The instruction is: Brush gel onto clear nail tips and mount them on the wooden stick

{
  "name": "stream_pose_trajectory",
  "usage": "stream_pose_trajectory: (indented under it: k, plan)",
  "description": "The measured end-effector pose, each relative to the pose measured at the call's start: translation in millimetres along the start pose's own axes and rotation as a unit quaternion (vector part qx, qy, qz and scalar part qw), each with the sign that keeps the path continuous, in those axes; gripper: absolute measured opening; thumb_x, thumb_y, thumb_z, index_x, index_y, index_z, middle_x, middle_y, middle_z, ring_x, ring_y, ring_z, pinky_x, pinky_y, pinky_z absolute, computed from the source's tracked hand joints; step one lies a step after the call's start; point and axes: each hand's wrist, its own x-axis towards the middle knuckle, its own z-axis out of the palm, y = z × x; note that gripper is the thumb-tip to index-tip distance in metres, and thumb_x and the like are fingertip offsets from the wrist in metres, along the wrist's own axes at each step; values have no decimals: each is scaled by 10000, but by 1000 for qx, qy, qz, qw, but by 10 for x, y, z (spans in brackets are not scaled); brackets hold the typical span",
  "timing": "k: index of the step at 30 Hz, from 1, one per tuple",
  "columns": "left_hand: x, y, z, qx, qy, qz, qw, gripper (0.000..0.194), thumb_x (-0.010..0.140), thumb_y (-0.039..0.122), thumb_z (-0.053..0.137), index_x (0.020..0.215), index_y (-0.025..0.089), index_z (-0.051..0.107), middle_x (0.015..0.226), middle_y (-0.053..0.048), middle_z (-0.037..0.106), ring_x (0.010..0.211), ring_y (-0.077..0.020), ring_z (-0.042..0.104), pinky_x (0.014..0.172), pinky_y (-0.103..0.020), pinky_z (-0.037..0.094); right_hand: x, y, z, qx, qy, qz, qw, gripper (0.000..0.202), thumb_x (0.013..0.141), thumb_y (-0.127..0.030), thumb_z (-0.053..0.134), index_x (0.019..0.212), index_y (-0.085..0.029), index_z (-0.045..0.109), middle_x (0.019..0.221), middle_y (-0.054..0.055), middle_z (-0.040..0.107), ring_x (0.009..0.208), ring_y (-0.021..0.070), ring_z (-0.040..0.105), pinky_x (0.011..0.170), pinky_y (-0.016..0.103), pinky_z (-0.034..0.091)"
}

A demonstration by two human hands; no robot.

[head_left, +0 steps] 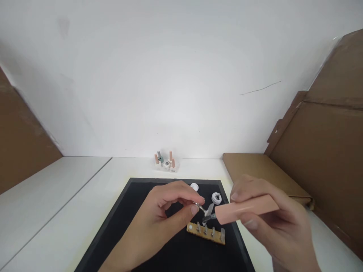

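My left hand (pixel 170 219) pinches a thin metal stem (pixel 200 207) between thumb and forefinger, with a pale, clear nail-shaped tip (pixel 209 209) at its right end. A pink tool handle (pixel 244 209) lies in the closed fingers of my right hand (pixel 272 223); its dark, narrow end (pixel 209 218) points left, close to the nail tip. Whether the two touch I cannot tell. Below them, a yellow-brown strip (pixel 208 233) bears several upright clear tips on small stands and a white dot near its left end.
On the black mat (pixel 119 226) are a round white lid (pixel 194 187) and a small white jar (pixel 216 198) with dark bits. Nail polish bottles (pixel 167 163) stand in a clear holder by the wall. Cardboard (pixel 255 170) lies at the right.
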Motion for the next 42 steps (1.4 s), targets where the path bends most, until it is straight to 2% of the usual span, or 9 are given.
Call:
stream_pose_trajectory:
  k: [6, 14, 16, 20, 22, 29, 34, 38, 42]
  plan:
    - [-83, -12, -34, 10, -3, 5, 1000, 209, 886, 113, 634, 921, 239, 797, 857, -37, 716, 784, -168, 631, 682, -274, 465, -1, 37, 4, -19, 34, -7, 999, 111, 934, -369, 648, 915, -259, 652, 712, -25, 631, 630, 118, 583, 542, 221, 466]
    - [-115, -51, -83, 7, 2, -5, 1000, 182, 893, 130, 635, 903, 226, 790, 854, -38, 715, 801, -172, 634, 707, -277, 482, -90, 88, 29, 1, 104, -2, 995, 83, 923, -345, 666, 948, -274, 702, 792, 0, 657, 646, 139, 573, 565, 262, 477]
    - [-78, -51, -72, 6, 9, -11, 1000, 180, 893, 130, 632, 894, 219, 789, 858, -40, 714, 806, -172, 638, 716, -278, 488, -66, 81, 23, 2, 86, -9, 996, 99, 926, -358, 659, 943, -266, 690, 784, 4, 654, 642, 141, 579, 552, 261, 473]
    - [-3, -6, -19, 5, 19, -11, 1000, 165, 887, 133, 642, 893, 212, 787, 867, -38, 715, 814, -168, 643, 737, -273, 496, 29, 16, -8, -5, -6, -7, 1000, 117, 930, -376, 648, 909, -261, 643, 697, -19, 630, 586, 125, 567, 508, 240, 449]
    - [3, 17, -1, 6, 19, -10, 1000, 164, 887, 133, 644, 891, 211, 788, 859, -36, 714, 808, -164, 641, 732, -268, 495, 57, -12, -19, -8, -25, -5, 1000, 113, 941, -373, 632, 912, -264, 627, 664, -32, 617, 560, 116, 554, 500, 232, 442]
    - [-76, 9, -53, 2, 17, -14, 1000, 177, 883, 129, 653, 889, 223, 803, 863, -35, 722, 804, -164, 649, 730, -266, 498, 8, 19, 5, -47, 38, 5, 998, 46, 929, -310, 654, 909, -268, 660, 734, -17, 655, 636, 129, 595, 546, 235, 468]
    - [-107, -46, -88, -54, 2, -65, 996, 148, 891, 176, 672, 895, 224, 812, 859, -34, 756, 787, -163, 650, 706, -258, 502, -12, 19, 18, -59, 81, 4, 995, 37, 911, -294, 674, 893, -269, 694, 755, -10, 685, 653, 139, 626, 568, 239, 504]
    - [-64, -70, -85, -105, -9, -134, 985, 120, 879, 203, 703, 894, 214, 822, 807, -23, 765, 747, -143, 649, 676, -229, 499, -9, 5, -8, -73, 70, 7, 995, 38, 902, -295, 684, 912, -269, 710, 726, -4, 686, 592, 143, 618, 519, 244, 499]
    - [-4, -48, -85, -109, -16, -139, 984, 113, 861, 186, 719, 876, 209, 829, 735, -4, 749, 707, -124, 639, 697, -216, 508, 4, -10, -15, -67, 47, 8, 997, 63, 901, -331, 687, 910, -275, 714, 627, -35, 631, 516, 111, 560, 484, 219, 465]
